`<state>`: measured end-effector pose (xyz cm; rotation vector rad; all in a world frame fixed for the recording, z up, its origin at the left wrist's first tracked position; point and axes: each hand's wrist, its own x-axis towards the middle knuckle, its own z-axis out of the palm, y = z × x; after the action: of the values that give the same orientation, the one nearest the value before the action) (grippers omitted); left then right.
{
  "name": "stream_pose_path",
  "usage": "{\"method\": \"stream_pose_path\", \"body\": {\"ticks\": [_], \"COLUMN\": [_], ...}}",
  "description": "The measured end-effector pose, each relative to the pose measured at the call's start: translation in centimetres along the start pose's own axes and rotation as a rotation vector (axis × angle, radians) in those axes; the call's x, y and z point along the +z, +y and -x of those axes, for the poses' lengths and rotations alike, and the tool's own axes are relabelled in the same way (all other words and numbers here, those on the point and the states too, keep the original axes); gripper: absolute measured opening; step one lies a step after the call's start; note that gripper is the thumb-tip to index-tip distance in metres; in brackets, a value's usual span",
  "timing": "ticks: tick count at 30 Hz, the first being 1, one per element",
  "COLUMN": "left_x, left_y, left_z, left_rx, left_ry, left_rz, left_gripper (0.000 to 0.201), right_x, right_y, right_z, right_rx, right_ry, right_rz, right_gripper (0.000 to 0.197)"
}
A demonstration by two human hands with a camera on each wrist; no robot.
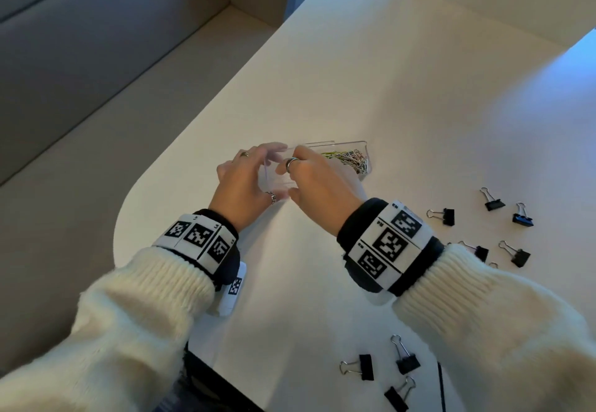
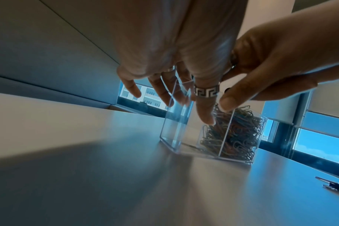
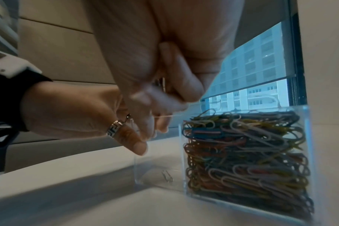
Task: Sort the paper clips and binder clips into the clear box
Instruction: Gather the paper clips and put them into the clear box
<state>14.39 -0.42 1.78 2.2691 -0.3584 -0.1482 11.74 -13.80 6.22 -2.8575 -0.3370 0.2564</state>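
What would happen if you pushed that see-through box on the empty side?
The clear box probably slides rather than tips: it sits flat on the smooth table. It may swing unevenly, since the paper clips pack one compartment and the other holds just one. Its glossy walls look slippery.

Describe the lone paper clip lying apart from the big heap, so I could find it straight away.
Start at the clear box on the pale table, which a divider splits into two compartments. One is packed with coloured paper clips; the other, beneath both hands, is almost bare. The single silvery paper clip lies flat on that compartment's floor, apart from the heap.
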Motion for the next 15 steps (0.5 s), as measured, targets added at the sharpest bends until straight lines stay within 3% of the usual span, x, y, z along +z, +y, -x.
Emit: {"method": "stream_pose_path", "body": {"ticks": [8,15], "left_x": [0.1,0.3], "left_y": [-0.4,-0.6], "left_z": [0.3,0.1], "left_rx": [0.018,0.024], "left_ry": [-0.026,-0.052], "left_rz": [0.102,0.087], "left_gripper": [0.059,0.061], "right_x": [-1.2,-1.1], "right_y": [-1.1,-1.7], "right_z": [-1.3,-1.4], "right_rx": [0.079,0.135], "right_ry": [-0.365,-0.438], "right_rz": [0.128,0.144], "right_gripper": [0.04,0.04]}}
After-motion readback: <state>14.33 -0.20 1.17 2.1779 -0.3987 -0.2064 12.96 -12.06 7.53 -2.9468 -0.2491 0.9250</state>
